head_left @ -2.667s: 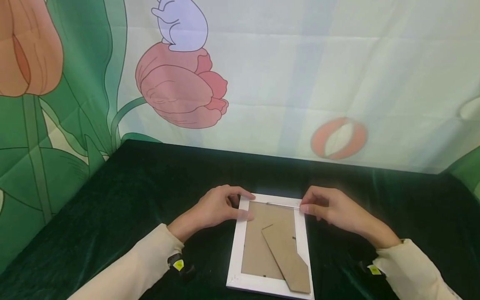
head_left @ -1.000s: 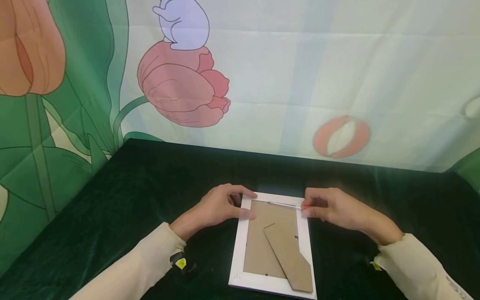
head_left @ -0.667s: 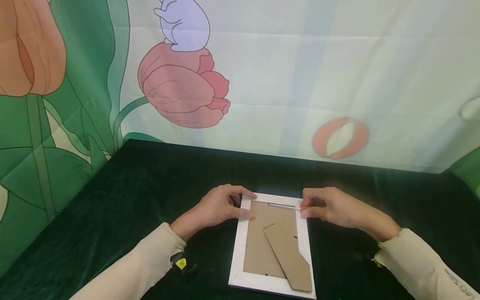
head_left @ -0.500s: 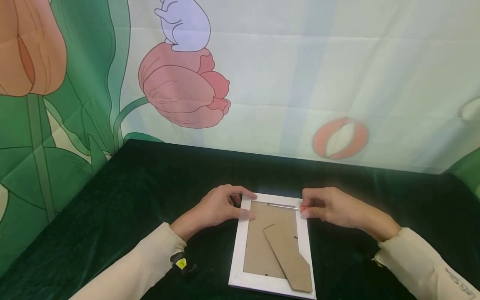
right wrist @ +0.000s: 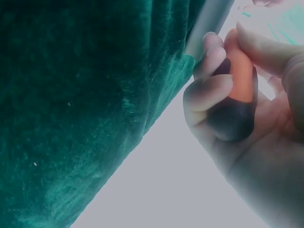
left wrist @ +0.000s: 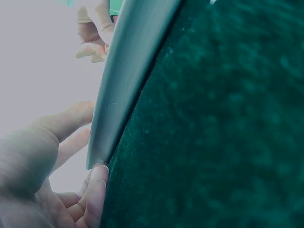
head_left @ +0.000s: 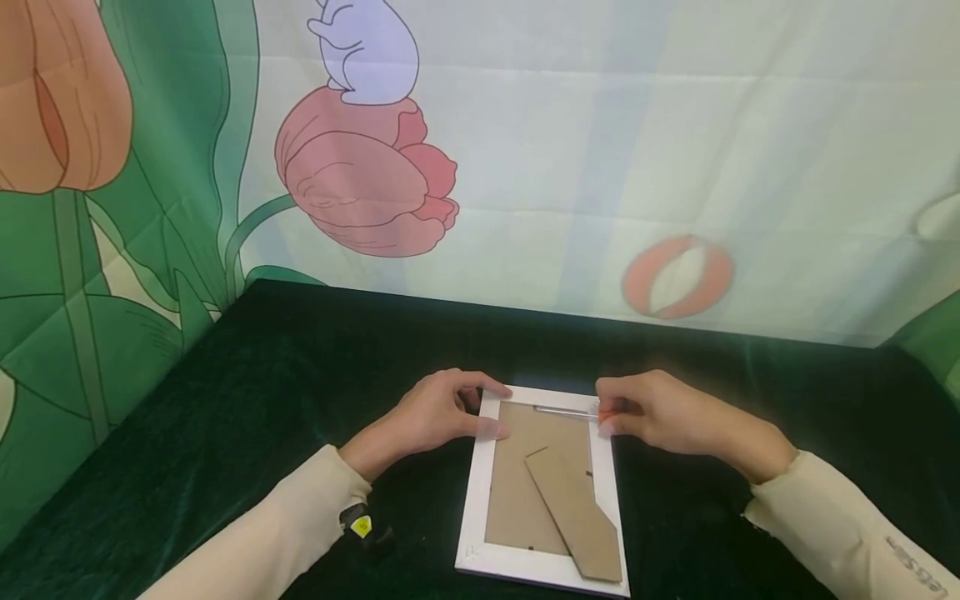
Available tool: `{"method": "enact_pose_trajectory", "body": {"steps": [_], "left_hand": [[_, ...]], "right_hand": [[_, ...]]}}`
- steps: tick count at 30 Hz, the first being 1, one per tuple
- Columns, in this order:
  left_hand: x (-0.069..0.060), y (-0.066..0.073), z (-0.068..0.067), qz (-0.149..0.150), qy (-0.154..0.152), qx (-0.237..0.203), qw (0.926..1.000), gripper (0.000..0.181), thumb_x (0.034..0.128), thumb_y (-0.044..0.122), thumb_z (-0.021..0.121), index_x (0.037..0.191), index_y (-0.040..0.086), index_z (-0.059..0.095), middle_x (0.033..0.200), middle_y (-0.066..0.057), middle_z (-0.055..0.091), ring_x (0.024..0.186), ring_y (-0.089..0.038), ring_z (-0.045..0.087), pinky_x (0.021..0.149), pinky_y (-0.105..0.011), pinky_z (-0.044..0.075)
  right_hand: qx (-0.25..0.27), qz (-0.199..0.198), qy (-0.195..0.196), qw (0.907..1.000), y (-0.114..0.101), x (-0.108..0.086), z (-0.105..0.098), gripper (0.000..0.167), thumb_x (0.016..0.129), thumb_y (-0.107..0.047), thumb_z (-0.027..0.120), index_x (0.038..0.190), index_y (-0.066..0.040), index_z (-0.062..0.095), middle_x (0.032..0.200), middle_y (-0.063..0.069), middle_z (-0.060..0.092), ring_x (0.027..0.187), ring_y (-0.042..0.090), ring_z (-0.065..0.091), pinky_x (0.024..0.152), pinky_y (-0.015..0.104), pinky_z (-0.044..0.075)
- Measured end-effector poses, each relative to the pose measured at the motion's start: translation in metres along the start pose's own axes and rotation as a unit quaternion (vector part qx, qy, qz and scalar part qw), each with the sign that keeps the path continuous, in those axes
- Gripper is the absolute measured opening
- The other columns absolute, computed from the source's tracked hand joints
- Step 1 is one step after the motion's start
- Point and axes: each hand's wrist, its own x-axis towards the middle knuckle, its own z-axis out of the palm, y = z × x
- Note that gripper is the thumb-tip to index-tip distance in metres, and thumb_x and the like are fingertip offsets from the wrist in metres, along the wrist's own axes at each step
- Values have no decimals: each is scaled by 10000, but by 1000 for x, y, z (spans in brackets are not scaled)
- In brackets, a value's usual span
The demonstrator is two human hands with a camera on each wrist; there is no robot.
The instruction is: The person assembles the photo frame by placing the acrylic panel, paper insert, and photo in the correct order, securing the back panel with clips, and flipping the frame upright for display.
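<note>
A white picture frame [head_left: 474,500] lies face down, its brown backing board [head_left: 517,492] and slanted easel leg [head_left: 573,517] uppermost. My left hand [head_left: 427,417] grips the frame's upper left edge, thumb on the back and fingers along the far side. In my right hand [head_left: 667,412] I hold a screwdriver [right wrist: 242,76] by its orange and black handle. Its thin metal shaft [head_left: 566,412] crosses the top of the backing board, pointing left, with the tip close to the inner top edge of the frame. The right fingers cover most of the handle in the head view.
Dark green velvet cloth [head_left: 300,375] covers the table. Behind it hangs a printed curtain [head_left: 525,167] with flowers. Small dark metal tabs [head_left: 589,473] sit along the backing board's edges. A wrist camera strap [head_left: 356,521] is on the left sleeve.
The screwdriver shaft tilted briefly about a second ago, then came level again. My right hand has shifted slightly left and rolled a little. The left hand keeps its hold on the frame.
</note>
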Motion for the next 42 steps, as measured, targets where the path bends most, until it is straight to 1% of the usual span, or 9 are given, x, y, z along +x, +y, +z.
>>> {"method": "enact_pose_trajectory", "body": {"steps": [6, 14, 21, 27, 30, 34, 39, 42], "left_hand": [[1, 0, 0, -22, -11, -1, 10000, 433, 875, 331, 901, 1278, 242, 769, 1031, -13, 632, 928, -233, 598, 618, -314, 550], [3, 1, 2, 50, -39, 8, 10000, 433, 878, 331, 896, 1283, 247, 767, 1038, -7, 632, 935, -234, 601, 634, -317, 559], [5, 2, 1, 90, -56, -40, 9999, 441, 873, 337, 904, 1280, 236, 770, 1024, -13, 632, 918, -230, 602, 627, -312, 547], [2, 0, 0, 15, -42, -17, 10000, 450, 858, 346, 915, 1272, 237, 774, 1014, -10, 627, 926, -227, 592, 632, -317, 538], [1, 0, -1, 24, -22, -32, 10000, 450, 855, 346, 916, 1269, 237, 776, 1016, -15, 628, 932, -233, 592, 632, -322, 541], [2, -1, -2, 77, -1, -33, 10000, 450, 859, 354, 911, 1272, 240, 775, 1019, -14, 630, 932, -234, 595, 635, -324, 544], [2, -1, -2, 32, -4, -36, 10000, 450, 859, 349, 912, 1272, 235, 773, 1010, -10, 630, 918, -230, 597, 631, -323, 547], [3, -1, -2, 44, 1, -28, 10000, 444, 862, 345, 910, 1272, 244, 772, 1012, 1, 631, 926, -229, 599, 636, -324, 552]], "right_hand": [[89, 13, 64, 9999, 2, -1, 4, 218, 956, -101, 805, 928, -225, 627, 822, -124, 589, 751, 88, 602, 616, 270, 517], [389, 318, 254, 9984, 9, -9, 10, 175, 954, -173, 814, 967, -232, 649, 887, -105, 636, 811, 112, 636, 633, 271, 528], [573, 364, 395, 9969, 12, -13, 11, 161, 953, -216, 815, 991, -233, 660, 885, -103, 650, 806, 127, 642, 629, 278, 527], [737, 189, 420, 9962, 16, -10, 15, 164, 947, -222, 819, 984, -231, 660, 873, -110, 656, 792, 131, 645, 658, 280, 528], [778, 142, 426, 9960, 17, -10, 16, 166, 944, -224, 822, 985, -229, 661, 878, -110, 664, 785, 132, 647, 668, 280, 537], [846, 179, 441, 9953, 18, -10, 15, 167, 941, -232, 826, 991, -230, 667, 890, -105, 673, 793, 143, 650, 668, 282, 543], [972, 299, 419, 9939, 18, -9, 13, 160, 944, -263, 823, 1001, -228, 679, 855, -90, 654, 758, 154, 626, 638, 284, 521], [938, 372, 439, 9939, 17, -10, 12, 151, 951, -268, 818, 1009, -231, 684, 859, -92, 654, 763, 153, 624, 641, 287, 523]]}}
